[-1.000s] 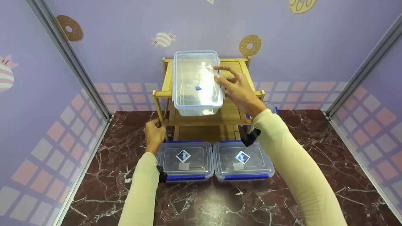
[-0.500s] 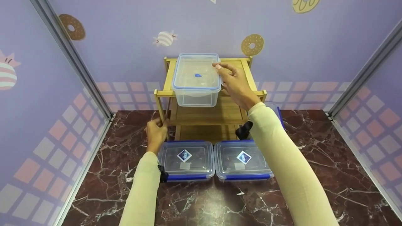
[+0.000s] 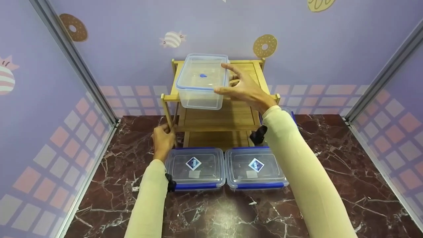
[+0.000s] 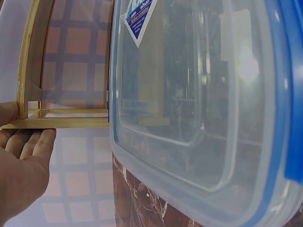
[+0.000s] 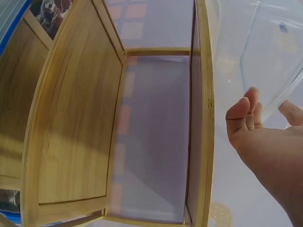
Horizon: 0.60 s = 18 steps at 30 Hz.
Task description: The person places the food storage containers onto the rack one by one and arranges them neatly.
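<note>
A clear lidded food container (image 3: 195, 82) with a light blue rim sits at the left of the wooden shelf's (image 3: 249, 71) top tier, its near end out past the front rail. My right hand (image 3: 246, 89) is at its right side, index finger by the lid edge and thumb tip at the near right corner. In the right wrist view the hand (image 5: 270, 146) is spread beside the clear wall. My left hand (image 3: 162, 140) grips the shelf's front left leg; in the left wrist view the thumb and the fingers (image 4: 43, 144) lie on opposite sides of the wood.
Two clear containers with blue clips, the left one (image 3: 206, 168) and the right one (image 3: 243, 177), lie side by side on the dark marble surface (image 3: 224, 215) before the shelf. Another container (image 3: 287, 114) shows partly behind the right forearm. A patterned wall (image 3: 214, 29) stands behind.
The container has gone back onto the top tier and then slightly left. My right hand has spread from a bent pose to thumb and index apart along its side. My left hand stays on the leg.
</note>
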Motion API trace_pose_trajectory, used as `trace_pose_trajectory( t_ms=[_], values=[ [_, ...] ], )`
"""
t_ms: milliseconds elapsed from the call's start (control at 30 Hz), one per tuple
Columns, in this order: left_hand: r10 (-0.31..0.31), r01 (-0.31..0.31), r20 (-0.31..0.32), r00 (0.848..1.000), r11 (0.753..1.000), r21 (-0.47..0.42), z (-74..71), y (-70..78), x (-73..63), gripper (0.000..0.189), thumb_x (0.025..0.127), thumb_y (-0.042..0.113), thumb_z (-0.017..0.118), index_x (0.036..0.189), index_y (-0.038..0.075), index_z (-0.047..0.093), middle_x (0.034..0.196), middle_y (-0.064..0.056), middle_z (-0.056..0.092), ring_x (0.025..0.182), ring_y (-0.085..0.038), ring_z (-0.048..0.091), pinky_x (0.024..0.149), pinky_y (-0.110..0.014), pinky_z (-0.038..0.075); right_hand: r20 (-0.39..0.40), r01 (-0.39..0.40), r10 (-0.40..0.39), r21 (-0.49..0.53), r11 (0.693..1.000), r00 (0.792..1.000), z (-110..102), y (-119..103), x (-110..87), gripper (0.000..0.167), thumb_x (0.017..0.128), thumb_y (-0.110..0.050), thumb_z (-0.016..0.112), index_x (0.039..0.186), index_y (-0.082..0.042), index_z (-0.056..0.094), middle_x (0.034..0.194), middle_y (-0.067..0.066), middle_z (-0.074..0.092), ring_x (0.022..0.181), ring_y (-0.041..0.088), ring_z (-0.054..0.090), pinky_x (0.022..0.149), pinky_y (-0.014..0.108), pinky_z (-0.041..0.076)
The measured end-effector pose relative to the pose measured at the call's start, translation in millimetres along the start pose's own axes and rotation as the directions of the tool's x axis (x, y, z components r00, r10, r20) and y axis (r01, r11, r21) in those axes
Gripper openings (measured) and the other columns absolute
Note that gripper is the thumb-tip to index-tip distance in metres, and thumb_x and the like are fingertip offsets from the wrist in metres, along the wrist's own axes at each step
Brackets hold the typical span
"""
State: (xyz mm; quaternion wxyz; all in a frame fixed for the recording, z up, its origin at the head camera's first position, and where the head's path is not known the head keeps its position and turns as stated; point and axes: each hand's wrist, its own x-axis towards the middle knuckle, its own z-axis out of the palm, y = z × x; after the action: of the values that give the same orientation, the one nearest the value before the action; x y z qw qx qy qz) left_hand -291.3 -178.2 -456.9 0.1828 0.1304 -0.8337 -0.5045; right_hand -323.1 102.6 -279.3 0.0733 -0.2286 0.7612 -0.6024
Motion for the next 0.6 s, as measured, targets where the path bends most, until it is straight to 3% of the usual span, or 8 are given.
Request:
trace_pose_trajectory(
  t_ms=[233, 400, 467, 600],
  values=[
    [-0.022, 0.022, 0.010, 1.000, 1.000, 0.006, 0.8, -2.7, -0.1, 0.021, 0.097, 0.021, 0.069, 0.108, 0.005, 0.078, 0.096, -0.013, 0.077, 0.090, -0.028, 0.071, 0.091, -0.045, 0.053, -0.061, -0.001, -0.002, -0.037, 0.999, 0.998, 6, 2, 1.7, 0.099, 0.074, -0.047, 0.089, 0.157, -0.027, 0.038, 0.130, 0.014, 0.051, 0.117, 0.029, 0.056, 0.087, 0.043, 0.057],
    [-0.035, 0.035, 0.018, 0.999, 0.999, -0.003, 0.7, -2.5, -0.6, 0.023, 0.097, 0.022, 0.069, 0.112, 0.006, 0.077, 0.100, -0.012, 0.077, 0.093, -0.028, 0.071, 0.093, -0.045, 0.052, -0.123, 0.042, -0.048, -0.046, 0.998, 0.991, 10, 8, 4.7, 0.087, 0.078, -0.048, 0.086, 0.152, -0.027, 0.046, 0.131, 0.012, 0.053, 0.114, 0.029, 0.057, 0.085, 0.048, 0.057],
    [-0.029, 0.029, 0.014, 0.999, 1.000, -0.002, 0.5, -1.8, -0.5, 0.023, 0.097, 0.021, 0.069, 0.111, 0.006, 0.077, 0.100, -0.013, 0.077, 0.094, -0.029, 0.071, 0.094, -0.045, 0.052, -0.152, 0.062, -0.069, -0.048, 0.997, 0.986, 12, 9, 6.5, 0.081, 0.080, -0.045, 0.084, 0.150, -0.025, 0.049, 0.132, 0.010, 0.053, 0.112, 0.027, 0.058, 0.086, 0.046, 0.056],
    [-0.016, 0.016, 0.002, 1.000, 1.000, 0.000, 0.4, -1.2, 0.7, 0.022, 0.096, 0.021, 0.070, 0.110, 0.005, 0.078, 0.100, -0.013, 0.077, 0.096, -0.029, 0.070, 0.095, -0.045, 0.051, -0.207, 0.102, -0.106, -0.029, 0.994, 0.972, 17, 10, 11.2, 0.069, 0.084, -0.037, 0.083, 0.145, -0.019, 0.056, 0.120, 0.010, 0.058, 0.101, 0.024, 0.061, 0.080, 0.037, 0.056]
  ],
)
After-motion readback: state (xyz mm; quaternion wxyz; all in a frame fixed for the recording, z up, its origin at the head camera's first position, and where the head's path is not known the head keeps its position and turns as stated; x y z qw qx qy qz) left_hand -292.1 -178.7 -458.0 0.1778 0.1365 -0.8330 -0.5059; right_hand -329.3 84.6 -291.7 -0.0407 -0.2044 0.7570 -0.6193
